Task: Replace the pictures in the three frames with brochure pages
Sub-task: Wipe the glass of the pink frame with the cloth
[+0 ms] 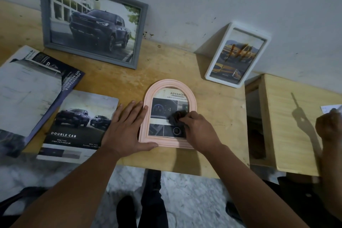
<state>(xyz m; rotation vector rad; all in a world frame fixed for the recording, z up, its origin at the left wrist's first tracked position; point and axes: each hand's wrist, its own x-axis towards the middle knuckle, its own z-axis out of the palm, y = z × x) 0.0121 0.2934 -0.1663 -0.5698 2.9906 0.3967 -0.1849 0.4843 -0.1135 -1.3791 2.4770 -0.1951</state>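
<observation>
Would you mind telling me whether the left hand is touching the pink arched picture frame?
Touching. The head view shows the left hand flat on the table, fingertips and thumb against the pink arched picture frame's left edge.

Three picture frames: one grey frame (92,22), one white frame (236,55), one pink arched frame (167,114). Two brochures: (29,96), (77,127). One dark cloth (176,116).

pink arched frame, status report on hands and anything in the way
Left hand flat, steadying pink arched frame. Right hand pinching dark cloth on its glass. Nothing in the way.

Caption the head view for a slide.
Left hand steadies the arched pink frame flat on the table while right hand wipes its front with a dark cloth.
</observation>
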